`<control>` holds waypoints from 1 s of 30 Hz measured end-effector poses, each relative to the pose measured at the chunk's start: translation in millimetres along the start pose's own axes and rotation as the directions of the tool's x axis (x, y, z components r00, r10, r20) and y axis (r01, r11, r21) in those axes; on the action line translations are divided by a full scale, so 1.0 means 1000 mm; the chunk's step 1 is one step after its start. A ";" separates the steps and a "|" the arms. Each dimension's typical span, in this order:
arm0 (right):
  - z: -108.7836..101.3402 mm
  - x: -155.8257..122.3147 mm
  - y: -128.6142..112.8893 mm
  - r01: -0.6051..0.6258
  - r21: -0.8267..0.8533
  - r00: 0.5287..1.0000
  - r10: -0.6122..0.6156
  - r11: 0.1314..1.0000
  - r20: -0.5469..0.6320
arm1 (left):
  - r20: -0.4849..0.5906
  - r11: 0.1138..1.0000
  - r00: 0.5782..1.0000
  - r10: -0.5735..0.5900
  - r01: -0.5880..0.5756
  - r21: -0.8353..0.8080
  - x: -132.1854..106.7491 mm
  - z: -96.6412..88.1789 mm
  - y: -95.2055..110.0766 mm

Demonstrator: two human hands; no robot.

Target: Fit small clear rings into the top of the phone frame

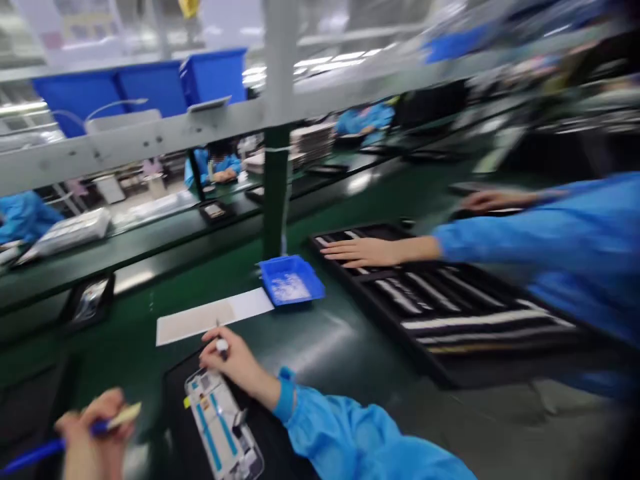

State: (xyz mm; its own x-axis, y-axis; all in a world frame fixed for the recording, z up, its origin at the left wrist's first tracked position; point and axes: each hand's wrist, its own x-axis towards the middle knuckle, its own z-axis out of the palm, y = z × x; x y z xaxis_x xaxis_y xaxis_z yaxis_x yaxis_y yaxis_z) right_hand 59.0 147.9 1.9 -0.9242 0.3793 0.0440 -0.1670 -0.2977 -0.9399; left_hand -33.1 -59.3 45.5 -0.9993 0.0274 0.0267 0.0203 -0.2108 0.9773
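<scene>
Two hands over a phone frame on a green bench

The right hand [235, 363] pinches a small white-tipped tool [221, 343] just above the phone frame [223, 427], which lies on a black mat [175, 413]. Left of the frame, the blurred left hand [93, 433] closes its fingers around a blue-handled tool [75, 437]. Beyond the frame sit a white sheet [210, 317] and blue tray [290, 280]; a co-worker's hand [360, 252], fingers pressed together, rests on a black rack [450, 307].

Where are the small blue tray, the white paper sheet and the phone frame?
small blue tray [291, 280], head view, on its inner floor.
white paper sheet [210, 317], head view, on its middle.
phone frame [220, 427], head view, on its middle, by the blue strips.
</scene>
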 end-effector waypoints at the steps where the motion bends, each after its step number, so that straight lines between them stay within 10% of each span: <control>1: 0.001 0.003 0.000 -0.022 0.024 1.000 0.022 0.999 0.000 | -0.004 1.000 1.000 0.014 -0.014 0.016 -0.012 -0.004 -0.001; 8: 0.000 0.002 0.005 -0.105 0.082 0.993 0.109 0.991 -0.039 | 0.256 0.941 0.942 0.216 -0.271 0.204 -0.046 0.039 -0.037; 17: 0.009 -0.014 0.005 0.019 -0.049 0.999 -0.021 0.999 -0.043 | 0.375 0.709 0.786 0.492 -0.611 0.351 -0.061 0.038 -0.050; 22: 0.011 -0.018 0.000 0.000 -0.039 1.000 0.000 0.999 -0.015 | 0.324 0.780 0.844 0.428 -0.526 0.339 -0.062 0.038 -0.050; 26: 0.011 -0.019 0.000 -0.015 0.012 1.000 0.015 1.000 0.005 | 0.231 0.943 0.953 0.198 -0.249 0.221 -0.059 0.038 -0.045; 30: 0.010 -0.019 0.002 0.020 -0.039 1.000 -0.020 0.999 0.008 | 0.237 0.994 0.971 0.002 -0.028 0.105 -0.053 0.039 -0.039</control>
State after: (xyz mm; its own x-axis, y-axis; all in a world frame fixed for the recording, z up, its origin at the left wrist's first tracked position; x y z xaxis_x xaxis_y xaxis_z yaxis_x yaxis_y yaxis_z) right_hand 73.0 131.5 2.6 -0.9232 0.3786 0.0654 -0.1721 -0.2554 -0.9514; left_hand 20.2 -14.8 13.8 -0.9629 0.2582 0.0778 0.0514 -0.1077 0.9929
